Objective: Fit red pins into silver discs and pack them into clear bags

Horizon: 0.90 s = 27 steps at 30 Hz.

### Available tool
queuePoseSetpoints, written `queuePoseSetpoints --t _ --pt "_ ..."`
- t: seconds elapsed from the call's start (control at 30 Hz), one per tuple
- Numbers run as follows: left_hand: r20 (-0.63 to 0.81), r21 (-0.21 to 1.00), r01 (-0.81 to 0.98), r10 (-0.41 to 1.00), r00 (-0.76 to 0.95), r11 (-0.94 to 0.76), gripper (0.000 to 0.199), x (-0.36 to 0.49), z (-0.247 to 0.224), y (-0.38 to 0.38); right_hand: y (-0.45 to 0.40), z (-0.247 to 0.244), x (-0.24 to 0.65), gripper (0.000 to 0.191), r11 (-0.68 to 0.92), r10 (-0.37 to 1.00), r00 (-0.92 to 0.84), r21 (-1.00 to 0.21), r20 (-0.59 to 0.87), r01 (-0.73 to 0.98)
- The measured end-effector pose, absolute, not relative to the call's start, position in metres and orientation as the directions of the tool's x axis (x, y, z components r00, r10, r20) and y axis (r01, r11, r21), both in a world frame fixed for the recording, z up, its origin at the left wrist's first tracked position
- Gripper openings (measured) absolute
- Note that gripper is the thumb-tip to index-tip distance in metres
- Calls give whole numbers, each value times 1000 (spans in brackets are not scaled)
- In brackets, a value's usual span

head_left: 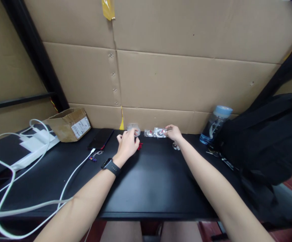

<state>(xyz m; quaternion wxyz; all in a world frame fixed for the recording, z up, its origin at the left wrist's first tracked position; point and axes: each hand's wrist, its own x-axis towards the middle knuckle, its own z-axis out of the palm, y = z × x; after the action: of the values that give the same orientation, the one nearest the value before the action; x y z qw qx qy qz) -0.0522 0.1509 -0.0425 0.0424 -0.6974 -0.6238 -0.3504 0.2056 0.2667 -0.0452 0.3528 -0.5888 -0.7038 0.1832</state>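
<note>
My left hand point(128, 144) is over the back of the black table point(146, 181), fingers bent and apart, beside a clear plastic item point(134, 127) at the cardboard wall. Some small red pieces point(140, 146) lie just right of it. My right hand point(173, 132) has its thumb and finger closed on the right edge of a small clear packet point(159, 132) with a round item and a red spot inside. A similar packet point(149, 133) lies to its left. Under my right wrist sits a small round clear object point(176, 146), partly covered.
An open cardboard box point(69, 125), a power strip point(35, 151) with white cables, a dark phone point(100, 138) and a keychain point(93, 158) are on the left. On the right stand a blue-lidded bottle point(216, 124) and a black backpack point(264, 137), with keys point(212, 152) between.
</note>
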Motion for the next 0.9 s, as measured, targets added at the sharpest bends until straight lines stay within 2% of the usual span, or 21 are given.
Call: queuePoseSetpoints --t 0.07,0.17,0.33,0.5,0.63,0.73,0.8,0.9 --pt "530 358 915 848 -32 -189 24 -70 -39 154 280 -43 199 28 188 960 4 -656 279 731" --pt "462 307 923 884 69 -233 19 -89 -42 159 283 -47 187 20 99 954 99 -608 283 787" --pt "377 236 904 891 253 -357 26 -93 -57 168 264 -55 182 19 63 919 113 -420 379 905" --pt "371 131 862 830 416 -491 37 -88 -56 176 243 -49 209 15 116 946 27 -416 323 902" --pt "367 138 845 819 441 -517 31 -89 -52 182 225 -48 251 28 198 970 -129 -364 205 910" --pt "335 151 845 831 444 -513 28 -86 -52 186 212 -51 276 43 243 968 -189 -415 166 877" --pt "327 146 846 832 447 -512 25 -81 -52 187 207 -53 284 44 271 962 -226 -463 151 844" --pt "341 114 845 819 461 -523 22 -74 -51 186 206 -56 283 40 284 959 -244 -461 145 841"
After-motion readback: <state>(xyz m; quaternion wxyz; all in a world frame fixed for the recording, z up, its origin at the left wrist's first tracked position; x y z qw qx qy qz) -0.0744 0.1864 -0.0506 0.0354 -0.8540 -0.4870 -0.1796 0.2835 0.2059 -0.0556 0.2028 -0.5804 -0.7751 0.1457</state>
